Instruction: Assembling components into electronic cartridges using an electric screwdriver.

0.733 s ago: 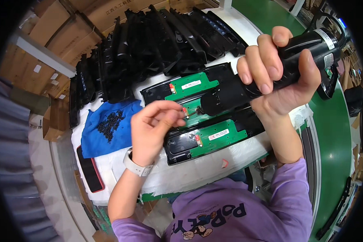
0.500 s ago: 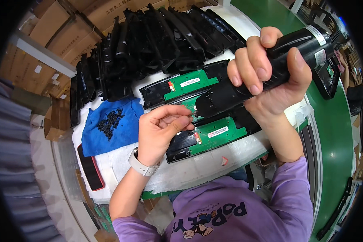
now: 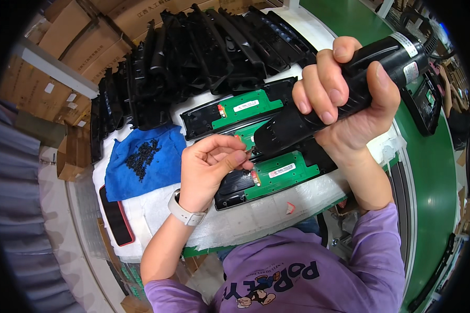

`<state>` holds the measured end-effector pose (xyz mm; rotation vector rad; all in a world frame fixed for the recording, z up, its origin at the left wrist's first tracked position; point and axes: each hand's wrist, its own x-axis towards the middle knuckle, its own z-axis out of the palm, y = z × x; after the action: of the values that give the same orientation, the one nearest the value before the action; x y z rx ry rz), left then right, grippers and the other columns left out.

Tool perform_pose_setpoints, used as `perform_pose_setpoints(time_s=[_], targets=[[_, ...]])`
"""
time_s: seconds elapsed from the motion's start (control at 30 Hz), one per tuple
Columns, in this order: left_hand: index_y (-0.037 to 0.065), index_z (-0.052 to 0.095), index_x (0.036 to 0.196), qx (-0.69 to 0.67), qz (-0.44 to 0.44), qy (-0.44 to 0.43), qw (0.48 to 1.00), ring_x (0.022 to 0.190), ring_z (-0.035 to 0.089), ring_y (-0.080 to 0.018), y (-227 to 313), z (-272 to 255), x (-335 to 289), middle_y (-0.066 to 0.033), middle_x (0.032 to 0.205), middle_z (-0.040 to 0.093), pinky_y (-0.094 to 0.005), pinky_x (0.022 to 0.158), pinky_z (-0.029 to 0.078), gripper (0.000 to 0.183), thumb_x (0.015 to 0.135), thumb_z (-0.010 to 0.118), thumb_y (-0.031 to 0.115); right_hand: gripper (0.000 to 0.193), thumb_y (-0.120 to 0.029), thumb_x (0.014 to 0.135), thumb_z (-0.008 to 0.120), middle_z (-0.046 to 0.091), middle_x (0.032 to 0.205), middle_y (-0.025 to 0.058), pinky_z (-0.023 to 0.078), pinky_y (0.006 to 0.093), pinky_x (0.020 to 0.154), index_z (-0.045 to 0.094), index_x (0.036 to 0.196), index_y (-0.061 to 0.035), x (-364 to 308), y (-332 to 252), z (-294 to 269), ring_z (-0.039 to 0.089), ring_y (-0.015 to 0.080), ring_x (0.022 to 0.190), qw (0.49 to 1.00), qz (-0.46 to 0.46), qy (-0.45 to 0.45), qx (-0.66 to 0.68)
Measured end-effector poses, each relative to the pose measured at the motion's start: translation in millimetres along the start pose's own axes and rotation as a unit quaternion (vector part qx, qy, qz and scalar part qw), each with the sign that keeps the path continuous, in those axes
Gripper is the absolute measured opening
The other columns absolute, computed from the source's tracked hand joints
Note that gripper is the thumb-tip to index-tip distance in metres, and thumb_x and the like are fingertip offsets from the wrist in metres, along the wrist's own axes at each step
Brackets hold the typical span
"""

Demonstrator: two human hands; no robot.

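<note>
My right hand [image 3: 344, 96] is wrapped round a black electric screwdriver [image 3: 292, 127], which slants down to the left over the work. At its tip, the fingers of my left hand [image 3: 214, 161] are pinched together beside the bit; whatever small piece they hold is too tiny to make out. Below them lie black plastic panels with green circuit boards. The near board [image 3: 282, 173] and the far board [image 3: 248, 108] show white labels, while the middle board [image 3: 244, 136] is mostly covered by the screwdriver and my fingers. Small black screws [image 3: 142, 158] lie heaped on a blue cloth [image 3: 117, 180] to the left.
Many black plastic housings [image 3: 193, 52] stand packed along the back of the table. A phone with a red edge [image 3: 117, 221] lies at the left edge. Another black panel [image 3: 423, 107] sits on the green surface at right, with a person beyond it. Cardboard boxes [image 3: 42, 88] are stacked behind.
The screwdriver and my right hand have shifted very slightly left. My left hand keeps its pinch at the tip, almost unmoved.
</note>
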<state>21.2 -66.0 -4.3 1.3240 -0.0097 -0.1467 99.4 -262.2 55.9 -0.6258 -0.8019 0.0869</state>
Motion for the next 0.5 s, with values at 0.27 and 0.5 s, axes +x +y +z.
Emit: perform_pose_setpoints(time_s=[0.27,0.5], targets=[[0.000,0.054,0.105,0.272,0.097,-0.026,0.957,0.096,0.054,-0.0212,9.1,17.7,-3.9,-0.0098,0.108,0.057,-0.0333,0.079,0.044,0.047,0.064,0.074,0.011,0.027,-0.025,0.084,0.045,0.046,0.055,0.0046,0.037,0.0282,0.044,0.048,0.090,0.0012,5.3,-3.2,-4.4,0.043,0.0131,0.040,0.997,0.069,0.027,0.015],[-0.001,0.057,0.099,0.564,0.257,-0.064,0.782,0.104,0.049,-0.0331,-6.7,5.8,4.4,-0.0152,0.111,0.052,-0.0387,0.088,0.042,0.043,0.065,0.074,0.018,0.032,-0.027,0.077,0.058,0.043,0.057,0.0032,0.032,0.0238,0.040,0.043,0.089,-0.0018,-1.5,-0.5,-10.7,0.039,0.0107,0.040,0.967,0.108,-0.002,-0.232]])
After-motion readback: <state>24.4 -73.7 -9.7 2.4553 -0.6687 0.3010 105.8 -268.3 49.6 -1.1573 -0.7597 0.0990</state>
